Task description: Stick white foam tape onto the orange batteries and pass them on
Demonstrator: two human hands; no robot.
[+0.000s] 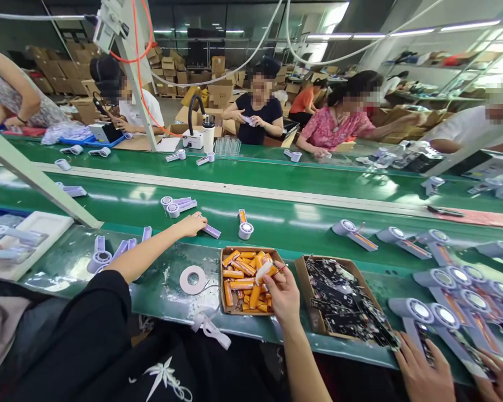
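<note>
Reaching across the green conveyor belt [276, 220] toward the centre of the frame, the left hand [191, 224] rests its fingertips on a lilac fan handle [212, 230]; the fingers lie close together and flat, not wrapped round it. The right hand [283, 293], lower centre, pinches an orange battery cell [263, 272] with a white wrap between thumb and forefinger, just above the cardboard box of orange cells [245, 279] that sits at the near edge of the belt. A second box, filled with dark circuit boards [343, 298], stands just to the right of it. A white tape roll [193, 279] lies flat to the left of the battery box. One fan body [245, 226] lies on the belt just beyond that box. Lilac fan bodies are clustered at the lower right [448, 296] (a co-worker's hands [423, 371] handle some there). Across the belt, in the upper half, seated people work at their stations.
</note>
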